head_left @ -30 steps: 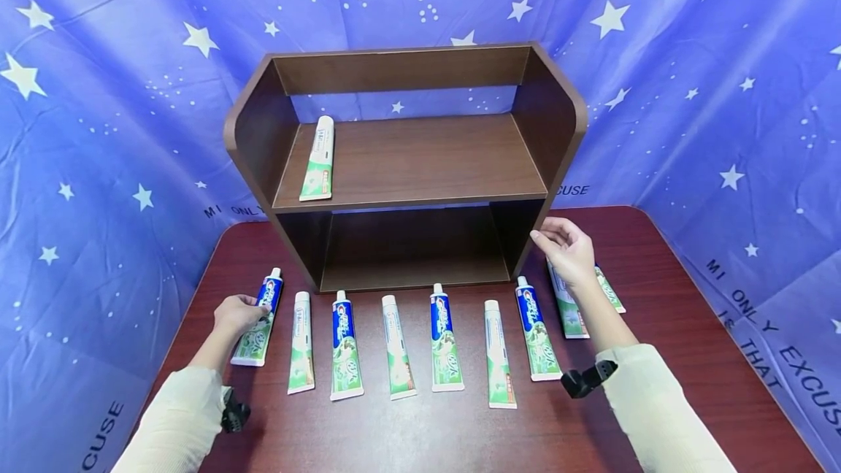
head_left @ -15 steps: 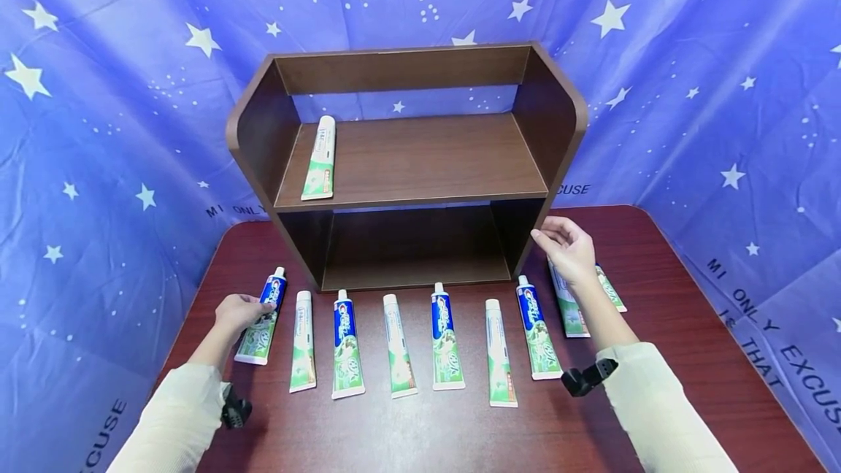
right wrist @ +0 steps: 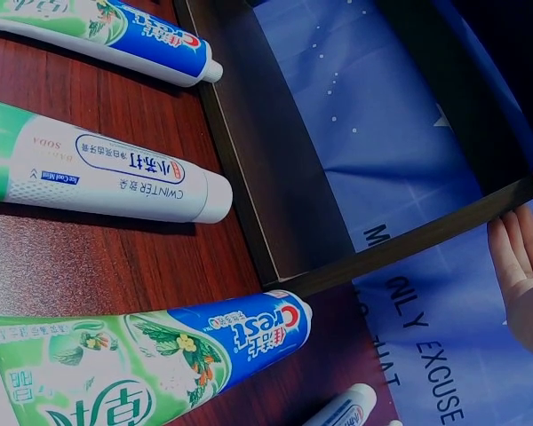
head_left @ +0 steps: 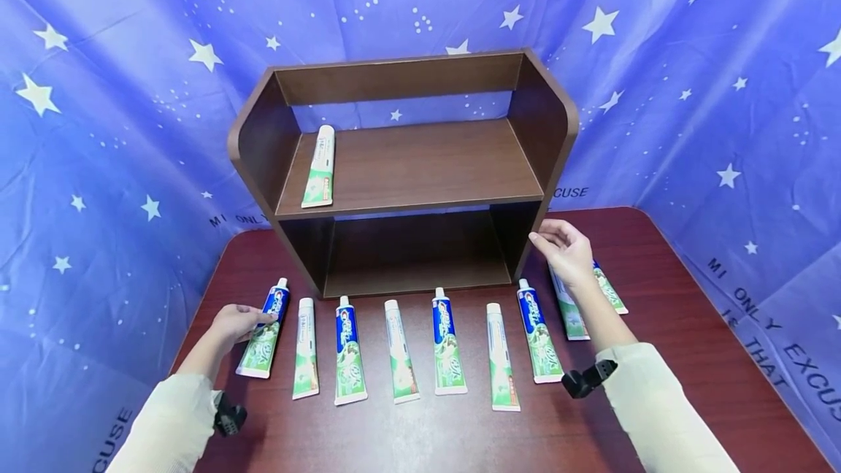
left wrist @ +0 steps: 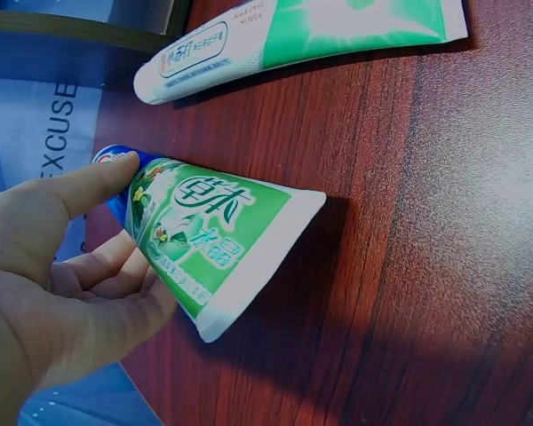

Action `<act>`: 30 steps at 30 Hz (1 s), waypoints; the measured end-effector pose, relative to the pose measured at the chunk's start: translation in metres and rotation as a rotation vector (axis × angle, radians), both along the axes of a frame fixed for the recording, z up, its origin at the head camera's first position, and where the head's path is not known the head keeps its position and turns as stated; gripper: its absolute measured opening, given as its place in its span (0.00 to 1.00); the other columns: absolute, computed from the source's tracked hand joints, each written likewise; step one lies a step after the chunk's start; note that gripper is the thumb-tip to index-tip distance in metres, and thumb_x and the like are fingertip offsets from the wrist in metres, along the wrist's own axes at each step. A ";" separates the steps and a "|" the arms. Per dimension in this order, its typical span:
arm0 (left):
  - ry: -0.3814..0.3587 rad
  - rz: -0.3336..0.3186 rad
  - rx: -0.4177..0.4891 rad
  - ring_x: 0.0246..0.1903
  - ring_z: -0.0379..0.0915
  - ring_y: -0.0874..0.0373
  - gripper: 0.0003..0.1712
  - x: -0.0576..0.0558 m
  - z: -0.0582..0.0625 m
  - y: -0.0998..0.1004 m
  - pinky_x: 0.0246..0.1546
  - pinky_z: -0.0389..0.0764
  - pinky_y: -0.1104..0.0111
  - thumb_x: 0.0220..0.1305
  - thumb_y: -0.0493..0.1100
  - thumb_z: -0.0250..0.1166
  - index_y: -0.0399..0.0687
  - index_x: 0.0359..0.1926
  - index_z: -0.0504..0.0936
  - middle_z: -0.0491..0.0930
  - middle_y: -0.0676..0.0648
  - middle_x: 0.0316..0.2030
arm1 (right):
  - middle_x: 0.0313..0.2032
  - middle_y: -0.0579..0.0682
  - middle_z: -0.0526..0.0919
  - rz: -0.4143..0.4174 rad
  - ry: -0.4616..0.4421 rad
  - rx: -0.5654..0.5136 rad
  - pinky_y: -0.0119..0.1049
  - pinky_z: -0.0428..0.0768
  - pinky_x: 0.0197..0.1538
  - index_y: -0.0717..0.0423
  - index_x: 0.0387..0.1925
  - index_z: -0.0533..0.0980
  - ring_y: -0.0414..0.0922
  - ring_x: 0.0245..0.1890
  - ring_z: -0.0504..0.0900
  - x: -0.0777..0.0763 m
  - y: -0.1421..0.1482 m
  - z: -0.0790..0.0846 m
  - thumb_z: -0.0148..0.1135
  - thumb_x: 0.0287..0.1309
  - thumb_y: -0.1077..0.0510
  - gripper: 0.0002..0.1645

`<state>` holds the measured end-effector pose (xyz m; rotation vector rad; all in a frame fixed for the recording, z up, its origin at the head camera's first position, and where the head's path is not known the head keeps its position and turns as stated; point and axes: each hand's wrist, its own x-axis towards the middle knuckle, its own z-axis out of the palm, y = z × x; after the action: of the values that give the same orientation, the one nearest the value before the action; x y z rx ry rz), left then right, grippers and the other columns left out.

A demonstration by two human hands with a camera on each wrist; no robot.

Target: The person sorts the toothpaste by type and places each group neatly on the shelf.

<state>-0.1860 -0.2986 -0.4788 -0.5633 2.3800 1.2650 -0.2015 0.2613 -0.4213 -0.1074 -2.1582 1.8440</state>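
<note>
My left hand [head_left: 235, 325] pinches a blue-and-green toothpaste tube [left wrist: 200, 222] between thumb and fingers at the table's left. The left wrist view shows its flat white end tilted, with a shadow under it on the table. My right hand [head_left: 568, 250] grips the front edge of the right side panel of a brown two-tier shelf [head_left: 420, 199]; in the right wrist view the thumb and fingers [right wrist: 513, 253] lie on opposite sides of that edge. On the upper tier, at the left, lies a white-and-green toothpaste tube [head_left: 320, 166].
In front of the shelf, several tubes lie in a row on the dark red table [head_left: 447, 433], among them a white-and-green one [head_left: 305, 349] and a blue-and-green one [head_left: 448, 345]. My right forearm partly covers two more tubes. A starry blue curtain [head_left: 690, 130] hangs behind.
The head view has shifted slightly. My left hand keeps hold of the blue-and-green toothpaste tube, which sits slightly further right in view. My right hand stays at the shelf's edge.
</note>
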 end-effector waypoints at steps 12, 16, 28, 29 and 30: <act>-0.035 -0.053 0.116 0.30 0.70 0.64 0.27 0.016 0.011 -0.001 0.42 0.81 0.65 0.60 0.45 0.66 0.26 0.51 0.73 0.76 0.54 0.28 | 0.31 0.27 0.79 0.003 -0.002 0.017 0.13 0.77 0.42 0.61 0.42 0.75 0.24 0.34 0.79 0.001 0.001 -0.002 0.65 0.56 0.64 0.12; -0.046 -0.094 0.133 0.38 0.75 0.63 0.35 0.019 0.016 0.000 0.56 0.79 0.51 0.60 0.47 0.66 0.22 0.57 0.68 0.82 0.49 0.38 | 0.31 0.27 0.79 0.003 0.001 0.011 0.13 0.77 0.42 0.60 0.42 0.75 0.24 0.34 0.79 0.001 0.001 -0.001 0.65 0.56 0.64 0.11; -0.059 -0.159 0.273 0.33 0.80 0.66 0.26 0.033 0.022 0.005 0.46 0.83 0.62 0.61 0.44 0.65 0.27 0.52 0.75 0.85 0.55 0.30 | 0.31 0.27 0.79 0.002 -0.002 0.013 0.13 0.77 0.43 0.59 0.42 0.75 0.24 0.35 0.79 0.000 0.000 0.001 0.65 0.57 0.64 0.11; -0.061 -0.166 0.285 0.33 0.80 0.66 0.25 0.034 0.023 0.005 0.46 0.83 0.62 0.61 0.44 0.65 0.27 0.51 0.75 0.85 0.55 0.30 | 0.31 0.27 0.79 0.001 -0.007 0.017 0.13 0.77 0.43 0.59 0.42 0.75 0.24 0.35 0.78 0.001 0.000 0.001 0.65 0.57 0.64 0.11; -0.062 -0.174 0.293 0.33 0.80 0.66 0.24 0.035 0.023 0.006 0.46 0.83 0.62 0.61 0.44 0.65 0.28 0.51 0.76 0.85 0.55 0.30 | 0.31 0.26 0.79 0.000 -0.012 0.020 0.13 0.77 0.43 0.59 0.43 0.75 0.24 0.35 0.78 0.001 0.000 0.001 0.65 0.57 0.64 0.12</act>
<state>-0.1505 -0.2930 -0.4560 -0.2945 2.0901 1.4581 -0.2007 0.2617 -0.4200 -0.1145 -2.1840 1.8264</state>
